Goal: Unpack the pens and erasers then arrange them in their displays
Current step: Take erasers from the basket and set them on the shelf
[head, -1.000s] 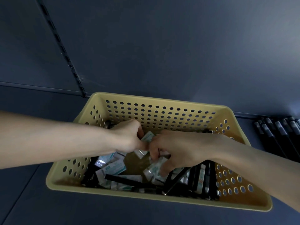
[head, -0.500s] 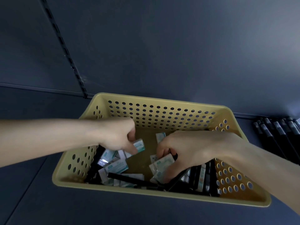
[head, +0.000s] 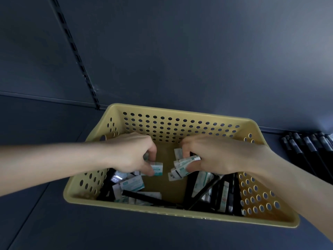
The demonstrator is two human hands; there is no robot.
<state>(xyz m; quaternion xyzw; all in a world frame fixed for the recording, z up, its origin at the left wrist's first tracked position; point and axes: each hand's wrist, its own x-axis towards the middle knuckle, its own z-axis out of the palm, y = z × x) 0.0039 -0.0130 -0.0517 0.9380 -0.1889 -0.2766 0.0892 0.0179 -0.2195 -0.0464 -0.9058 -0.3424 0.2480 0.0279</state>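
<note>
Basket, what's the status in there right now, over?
Left hand pinches one eraser. Right hand grips a bunch of erasers. Both inside the basket. Black pens lie across loose erasers below.

Both bare forearms enter from the left and right sides and converge inside the basket [head: 173, 127], near its far wall. Left hand [head: 132, 154]: back upward, fingers curled, thumb and fingertips pinching a single eraser pack [head: 157, 169]. Right hand [head: 218, 156]: back upward, fingers curled round a small stack of eraser packs [head: 185, 162]. The hands are near each other but not touching.
</note>
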